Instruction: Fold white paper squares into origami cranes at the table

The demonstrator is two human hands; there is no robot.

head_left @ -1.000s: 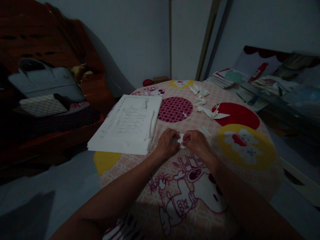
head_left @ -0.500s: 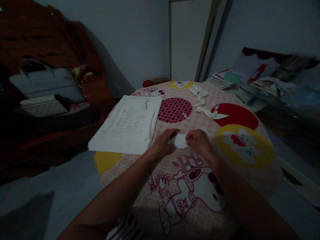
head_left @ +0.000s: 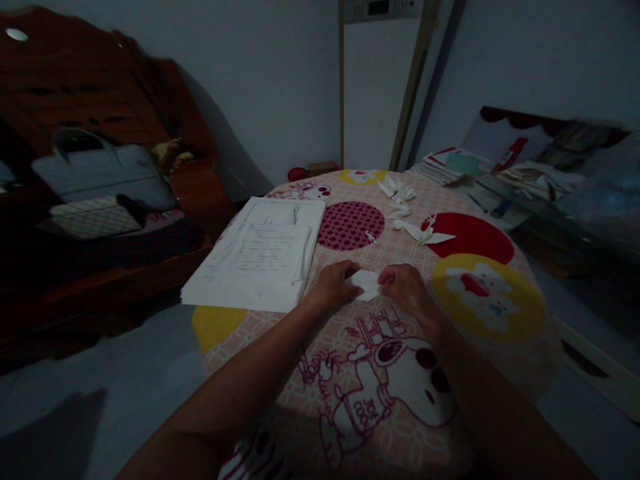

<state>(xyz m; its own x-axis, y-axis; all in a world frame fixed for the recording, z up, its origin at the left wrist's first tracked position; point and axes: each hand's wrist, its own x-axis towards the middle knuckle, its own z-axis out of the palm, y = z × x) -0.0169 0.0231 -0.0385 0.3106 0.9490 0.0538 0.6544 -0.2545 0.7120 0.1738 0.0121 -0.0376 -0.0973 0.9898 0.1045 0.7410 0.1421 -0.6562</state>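
A stack of printed sheets point(head_left: 260, 257) is seen at ten o'clock on the round table point(head_left: 320, 373). The left hand point(head_left: 334, 287) and right hand point(head_left: 406, 288) are set at either side of a small white paper point(head_left: 367, 283), its edges pinched by curled fingertips (dimly lit). Folded paper shapes point(head_left: 407, 213) are scattered at one o'clock.

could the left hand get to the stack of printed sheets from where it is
Probably yes. The left hand rests on the small white paper, right beside the near corner of the stack of printed sheets. Only bare tablecloth lies between them.
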